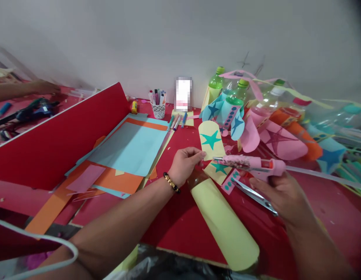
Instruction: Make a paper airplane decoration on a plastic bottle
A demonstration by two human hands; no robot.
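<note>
Taking the view as a dial, the right hand (pixel 285 196) gripped a pink glue gun (pixel 247 163) by its handle at three o'clock, probably so its nozzle (pixel 217 158) could point toward nine, where the left hand (pixel 184 163) was. That hand's thumb and fingers were pinched together at the lower corner of a yellow star piece (pixel 203 134), near the centre; whether they held paper could not be told. A yellow-wrapped bottle (pixel 227 225) lay at five o'clock on the tabletop (pixel 174 229), seemingly for easy reach. A phone (pixel 183 95) stood at twelve, perhaps for viewing; its screen was blurred, and no brand or writing was readable.
</note>
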